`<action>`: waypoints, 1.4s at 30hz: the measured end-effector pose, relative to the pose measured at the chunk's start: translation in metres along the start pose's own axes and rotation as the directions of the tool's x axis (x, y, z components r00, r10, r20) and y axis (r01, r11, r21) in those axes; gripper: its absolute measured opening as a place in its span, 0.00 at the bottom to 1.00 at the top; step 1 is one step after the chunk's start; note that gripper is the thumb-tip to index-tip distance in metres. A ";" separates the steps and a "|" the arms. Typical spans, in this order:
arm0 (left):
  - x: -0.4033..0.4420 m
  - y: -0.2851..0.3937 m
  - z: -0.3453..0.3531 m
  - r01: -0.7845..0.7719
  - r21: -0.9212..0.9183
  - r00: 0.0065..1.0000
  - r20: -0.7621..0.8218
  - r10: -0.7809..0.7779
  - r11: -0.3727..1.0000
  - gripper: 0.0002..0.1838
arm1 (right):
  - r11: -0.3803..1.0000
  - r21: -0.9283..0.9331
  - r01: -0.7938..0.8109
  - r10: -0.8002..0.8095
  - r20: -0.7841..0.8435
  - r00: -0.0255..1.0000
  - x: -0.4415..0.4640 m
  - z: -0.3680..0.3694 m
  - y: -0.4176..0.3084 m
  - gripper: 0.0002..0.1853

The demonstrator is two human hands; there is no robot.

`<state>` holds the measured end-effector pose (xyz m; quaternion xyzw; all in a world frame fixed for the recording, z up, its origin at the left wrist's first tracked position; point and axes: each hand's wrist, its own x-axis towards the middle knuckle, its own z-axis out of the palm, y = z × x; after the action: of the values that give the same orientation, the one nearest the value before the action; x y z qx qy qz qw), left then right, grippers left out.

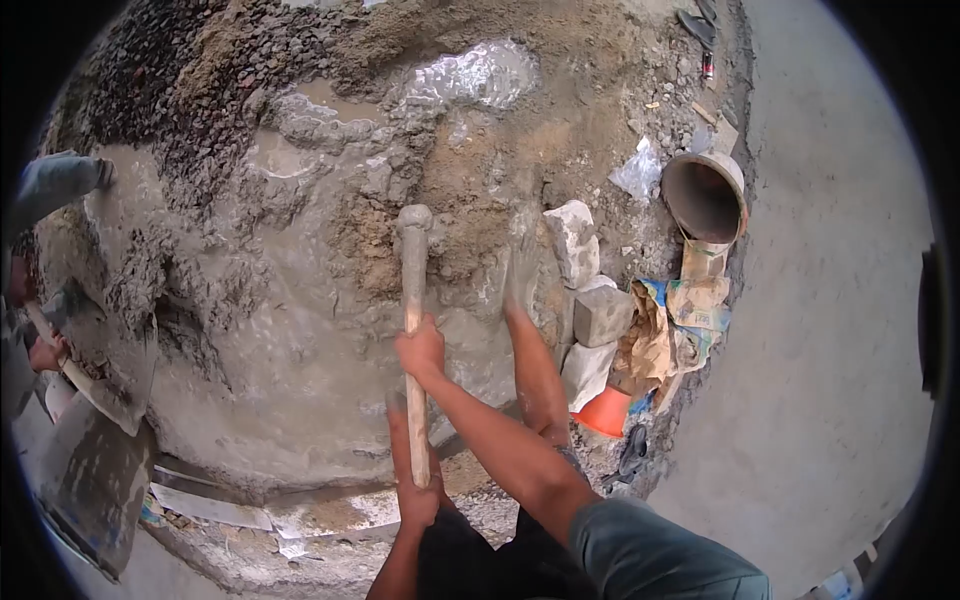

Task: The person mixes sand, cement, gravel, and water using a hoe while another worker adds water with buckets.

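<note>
A long wooden handle (414, 270) runs upright through the view, its far end rounded and caked in grey mud. My right hand (421, 349) wraps round its middle. Lower down, near the bare wood end, my left hand (418, 501) is closed on the same handle. Any blade at the far end cannot be made out. Wet grey mortar (300, 350) spreads below and around the handle, with my bare legs (538, 370) standing in it.
At the left, a co-worker's hand (48, 352) grips a shovel shaft (45, 325). Dark gravel (150, 80) lies upper left. On the right are stone blocks (603, 315), a bucket (703, 198), torn paper sacks (650, 335) and an orange cone-shaped object (604, 411).
</note>
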<state>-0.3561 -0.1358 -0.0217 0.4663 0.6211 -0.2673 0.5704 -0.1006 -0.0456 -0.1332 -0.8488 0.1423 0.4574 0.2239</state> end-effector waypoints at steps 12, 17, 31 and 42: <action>0.055 0.220 0.045 -0.130 -0.057 0.941 0.309 0.141 0.990 0.17 | 0.750 0.573 0.330 -0.283 -0.173 0.943 0.087 -0.172 -0.112 0.08; 0.090 0.283 0.075 -0.111 -0.250 0.846 0.484 0.223 0.962 0.18 | 0.909 0.290 0.299 -0.232 -0.242 0.942 0.189 -0.210 -0.147 0.09; -0.017 0.032 -0.120 0.181 -0.066 0.920 0.365 -0.145 0.981 0.07 | 0.934 0.245 -0.258 0.270 -0.014 0.963 0.008 0.057 0.066 0.19; -0.083 -0.071 -0.150 -0.115 0.263 0.992 0.086 0.096 0.958 0.11 | 0.734 0.651 -0.194 0.035 0.249 0.968 -0.142 0.057 0.073 0.07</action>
<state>-0.4952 -0.0591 0.0741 0.5615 0.5327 -0.3343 0.5378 -0.2508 -0.0743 -0.0597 -0.6447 0.3240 0.4796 0.4994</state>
